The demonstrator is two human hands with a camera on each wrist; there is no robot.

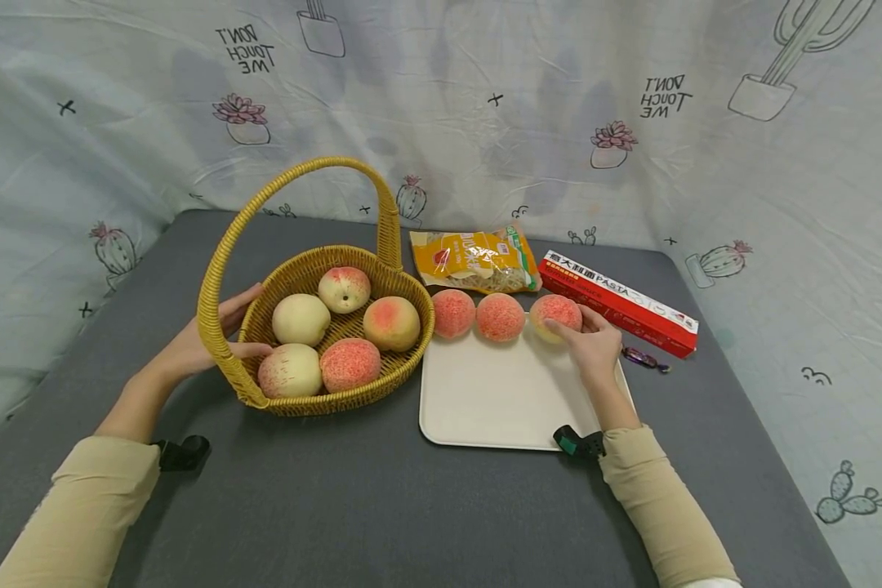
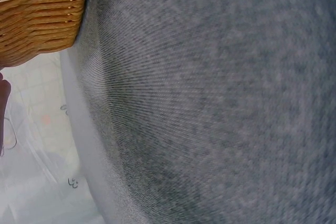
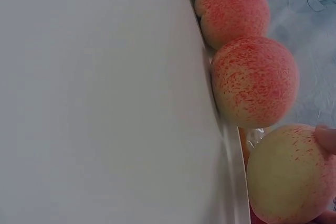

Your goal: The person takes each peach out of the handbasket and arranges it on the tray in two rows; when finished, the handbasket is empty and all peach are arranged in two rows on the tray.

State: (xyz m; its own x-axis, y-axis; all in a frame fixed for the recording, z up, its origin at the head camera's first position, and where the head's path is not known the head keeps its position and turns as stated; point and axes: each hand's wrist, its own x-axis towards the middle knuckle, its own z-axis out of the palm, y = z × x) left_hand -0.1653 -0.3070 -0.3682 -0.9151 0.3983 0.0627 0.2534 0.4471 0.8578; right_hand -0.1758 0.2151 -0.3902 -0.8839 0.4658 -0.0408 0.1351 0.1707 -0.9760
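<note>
My left hand (image 1: 216,331) holds the left side of a yellow wicker basket (image 1: 412,347), thumb at the rim and fingers behind the tall handle. Inside sit several peaches, some pale, some flushed red, such as the one at the front (image 1: 350,365). In my right hand (image 1: 594,347) is a red-and-yellow peach (image 1: 554,314), pinched between thumb and fingers at the far edge of a white tray (image 1: 500,400). Two more peaches line that same edge, a middle one (image 3: 254,82) and one beside the basket (image 3: 232,13).
Behind the tray lies a yellow food packet (image 1: 476,260). A red pasta box (image 1: 617,302) slants along the right, with a purple wrapped candy (image 1: 645,359) near it. The grey table (image 1: 382,514) ends at a printed white cloth (image 1: 456,106).
</note>
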